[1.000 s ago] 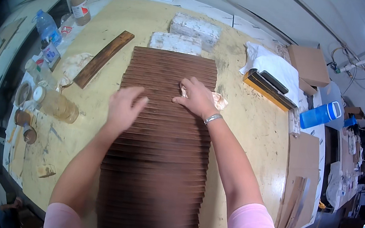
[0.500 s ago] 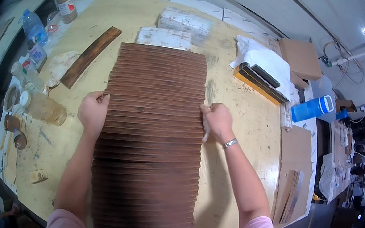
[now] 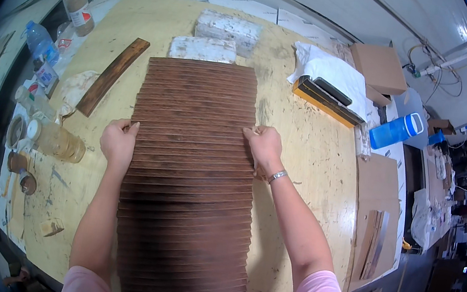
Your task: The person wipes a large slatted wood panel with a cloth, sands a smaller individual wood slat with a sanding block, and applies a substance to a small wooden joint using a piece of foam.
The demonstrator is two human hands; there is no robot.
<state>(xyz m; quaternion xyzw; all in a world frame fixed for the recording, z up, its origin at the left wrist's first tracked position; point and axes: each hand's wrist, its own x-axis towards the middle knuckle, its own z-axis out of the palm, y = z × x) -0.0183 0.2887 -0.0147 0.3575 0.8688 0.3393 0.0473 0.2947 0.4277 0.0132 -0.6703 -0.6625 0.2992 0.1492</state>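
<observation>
A long dark brown panel (image 3: 192,139) with many narrow crosswise ridges stretches from the middle of the table down toward my body. Its near end is blurred. My left hand (image 3: 118,143) pinches the panel's left edge about halfway along, thumb on top. Opposite it, my right hand (image 3: 264,150) is closed on the right edge, with the fingers partly hidden below it. Just beyond the far end of the panel lie two white, stained blocks (image 3: 203,49), one behind the other.
A dark wood strip (image 3: 113,75) lies left of the panel on a pale cloth. Several bottles and a lidded jar (image 3: 57,139) line the left side. At the right are a black and yellow box (image 3: 326,101), white cloth (image 3: 325,66), blue bottle (image 3: 396,132) and cardboard (image 3: 379,187).
The view has shifted slightly, so most things sit a little further left. My right hand and the panel's right edge have come slightly left. Both hands keep their hold.
</observation>
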